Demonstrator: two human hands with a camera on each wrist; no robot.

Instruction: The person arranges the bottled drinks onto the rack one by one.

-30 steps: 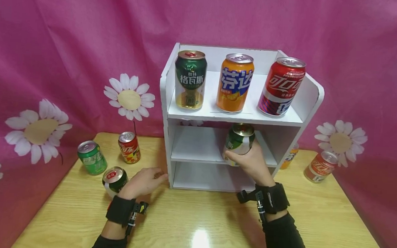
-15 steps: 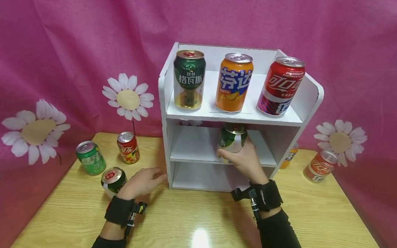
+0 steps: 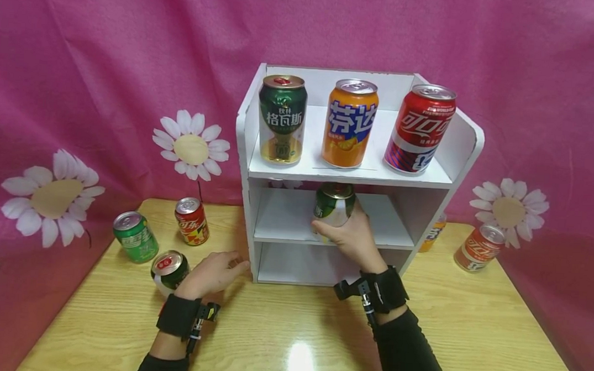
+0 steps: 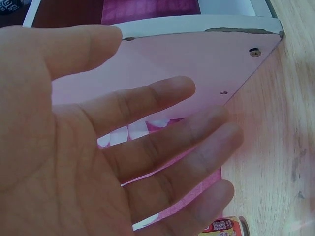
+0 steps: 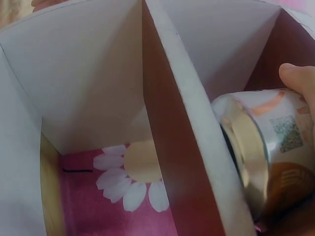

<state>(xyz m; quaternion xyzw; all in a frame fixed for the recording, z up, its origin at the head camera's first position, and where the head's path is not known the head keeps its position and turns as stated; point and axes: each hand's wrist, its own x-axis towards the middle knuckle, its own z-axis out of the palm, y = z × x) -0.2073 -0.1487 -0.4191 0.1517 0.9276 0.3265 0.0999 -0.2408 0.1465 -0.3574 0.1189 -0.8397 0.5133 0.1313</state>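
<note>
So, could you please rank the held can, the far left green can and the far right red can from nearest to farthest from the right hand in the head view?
1. Held can, in the right hand
2. Red can, far right
3. Green can, far left

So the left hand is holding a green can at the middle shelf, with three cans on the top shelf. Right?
Wrong hand: the head view shows the right hand, not the left hand, holding the green can at the middle shelf. The top shelf does hold three cans.
</note>
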